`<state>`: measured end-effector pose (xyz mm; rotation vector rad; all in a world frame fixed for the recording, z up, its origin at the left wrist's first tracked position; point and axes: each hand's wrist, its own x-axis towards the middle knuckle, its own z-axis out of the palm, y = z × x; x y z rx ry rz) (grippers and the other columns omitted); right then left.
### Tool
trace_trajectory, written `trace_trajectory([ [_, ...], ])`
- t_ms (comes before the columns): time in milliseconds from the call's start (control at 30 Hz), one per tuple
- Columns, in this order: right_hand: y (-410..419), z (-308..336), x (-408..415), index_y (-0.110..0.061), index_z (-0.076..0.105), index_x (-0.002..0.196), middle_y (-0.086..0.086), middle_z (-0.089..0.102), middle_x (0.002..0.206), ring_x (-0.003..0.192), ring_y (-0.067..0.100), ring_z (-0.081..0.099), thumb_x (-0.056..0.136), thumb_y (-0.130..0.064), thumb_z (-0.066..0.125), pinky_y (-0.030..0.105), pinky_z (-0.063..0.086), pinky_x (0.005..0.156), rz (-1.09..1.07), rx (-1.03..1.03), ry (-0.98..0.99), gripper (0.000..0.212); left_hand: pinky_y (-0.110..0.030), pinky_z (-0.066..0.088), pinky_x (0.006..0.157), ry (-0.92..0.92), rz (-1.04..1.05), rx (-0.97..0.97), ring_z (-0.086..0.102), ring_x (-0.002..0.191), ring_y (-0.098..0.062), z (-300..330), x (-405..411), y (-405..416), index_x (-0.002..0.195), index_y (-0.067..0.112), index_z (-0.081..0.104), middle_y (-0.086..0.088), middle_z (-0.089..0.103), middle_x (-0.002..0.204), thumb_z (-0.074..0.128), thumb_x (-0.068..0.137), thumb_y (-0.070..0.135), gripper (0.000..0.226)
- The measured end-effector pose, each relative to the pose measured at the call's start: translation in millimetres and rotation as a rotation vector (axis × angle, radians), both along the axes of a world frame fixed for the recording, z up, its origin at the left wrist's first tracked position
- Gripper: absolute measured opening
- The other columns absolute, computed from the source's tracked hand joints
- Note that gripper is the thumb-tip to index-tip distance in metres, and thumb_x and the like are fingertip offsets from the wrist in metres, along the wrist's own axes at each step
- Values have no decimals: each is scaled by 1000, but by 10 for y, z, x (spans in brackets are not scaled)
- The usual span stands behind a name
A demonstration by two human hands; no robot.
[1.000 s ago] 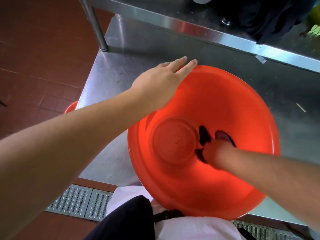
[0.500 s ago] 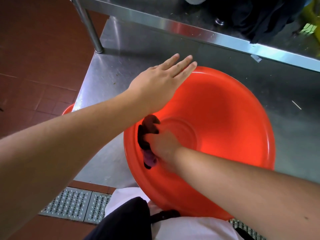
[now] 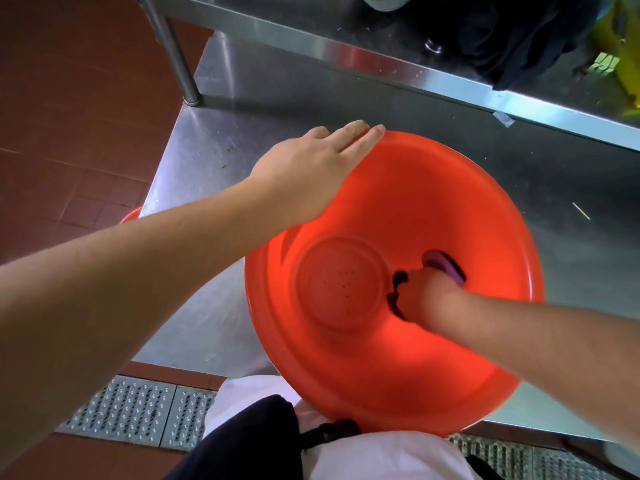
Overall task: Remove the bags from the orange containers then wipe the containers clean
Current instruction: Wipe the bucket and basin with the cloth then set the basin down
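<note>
No writing shows. The left hand (image 3: 304, 174) lies flat on the orange container (image 3: 415, 209) rim; the right hand (image 3: 420, 296) grip is closed on a dark cloth (image 3: 446, 266) inside, near the table (image 3: 214, 161) edge.

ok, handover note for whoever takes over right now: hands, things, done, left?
Left hand: open, flat on the basin rim, steadying it.
Right hand: shut on a dark cloth, pressed inside the basin right of its centre.
Basin: tilted toward the person, on the steel table. No bag in it.
A second orange rim shows at the table's left edge.
Left: specks remain on the basin's bottom; finish wiping. Other containers' state cannot be told.
</note>
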<state>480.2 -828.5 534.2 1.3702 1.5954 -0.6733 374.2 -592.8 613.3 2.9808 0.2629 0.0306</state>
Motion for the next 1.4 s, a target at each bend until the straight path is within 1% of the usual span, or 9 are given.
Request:
trace_trajectory([
  [133,193,179,455,-20,74,60,-1,69,65,64,24,69,83,-36,73,28,54,59,238,558,-152,28,-47,58,67,2,10,-16,50,114,-28,2,13,-9,164,31,5,9,18,168,39,84,-7,95],
  [267,560,312,594,-12,69,75,8,67,82,84,31,66,91,-12,38,40,52,72,285,701,-136,35,-45,57,84,-46,28,-141,50,126,-27,12,61,22,163,36,16,13,25,165,41,83,-6,93],
  [367,583,280,554,-23,68,66,-5,67,74,78,21,68,93,-22,45,30,52,68,292,635,-126,36,-27,45,99,-144,127,-434,53,128,-22,53,75,109,154,30,42,3,48,150,47,82,0,79],
  [500,325,204,436,-27,76,106,-2,71,112,109,24,63,99,-37,53,35,45,96,13,467,-196,26,-37,42,71,2,387,-382,57,88,-36,-8,69,207,98,14,53,-2,56,88,55,93,29,16],
  [633,174,209,-60,-7,38,151,22,47,147,129,45,48,101,-17,49,62,40,108,-45,-225,-78,52,-35,31,66,41,445,-428,47,77,-30,-94,85,187,75,21,37,5,44,74,54,97,39,33],
  [800,327,284,-756,-4,61,85,16,56,62,45,26,55,86,-6,47,37,51,50,-999,-160,637,14,-37,27,55,35,409,-401,44,73,-26,-51,130,162,74,19,39,4,44,74,57,96,37,34],
  [1033,979,463,-1063,-12,47,90,11,42,55,45,18,41,91,0,51,37,30,48,-1791,454,1222,12,-36,33,69,71,318,-295,51,86,-35,75,262,304,79,17,41,-10,54,90,59,96,41,34],
  [1167,830,353,-1027,-8,56,100,14,63,86,80,31,62,87,-8,60,29,35,63,-1112,514,802,14,-37,34,69,77,286,-261,51,85,-36,46,274,329,87,15,44,-11,56,92,58,97,40,31],
  [1400,160,73,-652,-9,60,122,13,64,125,113,35,62,99,-32,55,37,52,88,-217,-133,293,33,-36,38,66,95,231,-249,48,78,-31,32,283,331,93,16,46,-1,48,82,57,98,42,29],
])
